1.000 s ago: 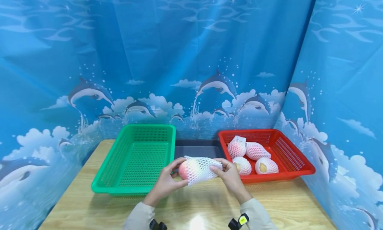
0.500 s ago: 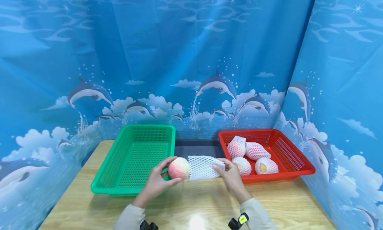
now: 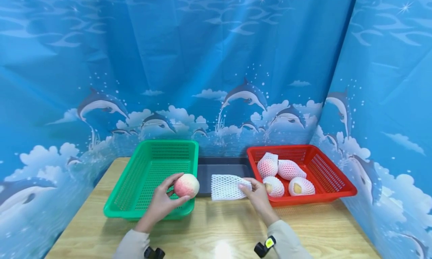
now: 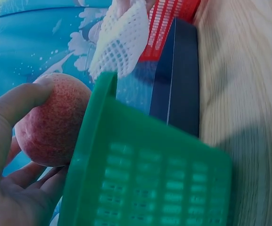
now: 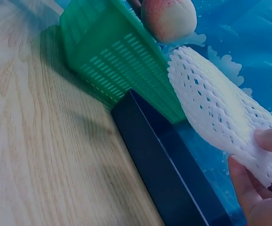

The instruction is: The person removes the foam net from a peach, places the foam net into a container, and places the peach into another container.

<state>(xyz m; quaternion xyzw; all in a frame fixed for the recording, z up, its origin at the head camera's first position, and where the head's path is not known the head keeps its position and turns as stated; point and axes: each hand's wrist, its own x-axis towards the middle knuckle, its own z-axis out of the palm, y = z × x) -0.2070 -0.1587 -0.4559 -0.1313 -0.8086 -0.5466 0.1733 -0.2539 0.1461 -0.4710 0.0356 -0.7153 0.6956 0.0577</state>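
A bare pink and cream peach point(image 3: 187, 185) is gripped between the thumb and fingers of my left hand point(image 3: 161, 201), above the right rim of the green basket point(image 3: 111, 204). In the left wrist view the peach point(image 4: 55, 122) shows its red side beside that rim. My right hand point(image 3: 260, 199) pinches one end of a white foam net sleeve point(image 3: 226, 187), which stretches leftward and holds no fruit. The right wrist view shows thumb and fingers squeezing the sleeve point(image 5: 216, 101) at its narrow end.
At the right, a red basket point(image 3: 332, 176) holds several peaches in foam nets point(image 3: 291, 170). A dark grey tray point(image 3: 206, 176) lies between the two baskets on the wooden table point(image 3: 202, 232). A dolphin-print curtain point(image 3: 216, 83) hangs behind.
The peach came out of its foam net sleeve as my left hand drew it leftward, and it is now over the green basket's edge. My right hand kept the sleeve almost in place.
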